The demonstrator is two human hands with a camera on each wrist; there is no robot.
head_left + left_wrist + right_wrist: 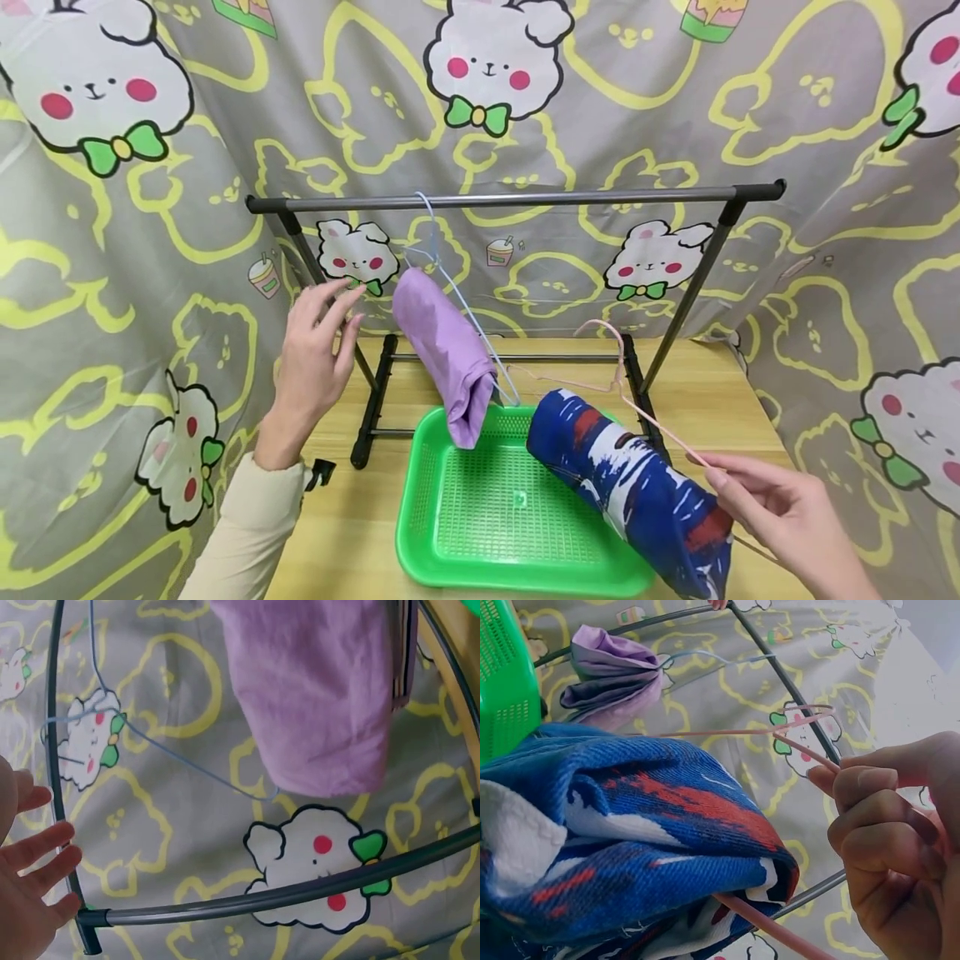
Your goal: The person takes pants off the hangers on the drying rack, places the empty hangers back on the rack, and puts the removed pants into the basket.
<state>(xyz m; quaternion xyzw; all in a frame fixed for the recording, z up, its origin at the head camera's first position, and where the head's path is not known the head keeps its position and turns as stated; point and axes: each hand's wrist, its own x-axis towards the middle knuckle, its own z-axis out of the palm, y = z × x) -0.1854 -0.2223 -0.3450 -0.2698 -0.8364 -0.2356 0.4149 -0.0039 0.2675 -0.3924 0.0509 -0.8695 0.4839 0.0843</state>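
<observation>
My right hand (787,517) pinches one arm of a pink hanger (658,425) between thumb and fingers. Draped over this hanger is a folded blue, red and white patterned cloth (622,483), above the right side of a green basket (407,517). A light blue hanger (467,307) hooks over the bar of a metal rack (570,198), with a folded purple cloth (438,333) hanging from it. To the left of the purple cloth, my left hand (313,358) is held up, fingers apart and holding nothing, near the rack's left post.
The rack's black feet (372,408) stand on a wooden table (720,400). A small black object (321,473) shows by the left cuff. Behind and on both sides hangs a grey curtain (652,133) printed with cartoon rabbits.
</observation>
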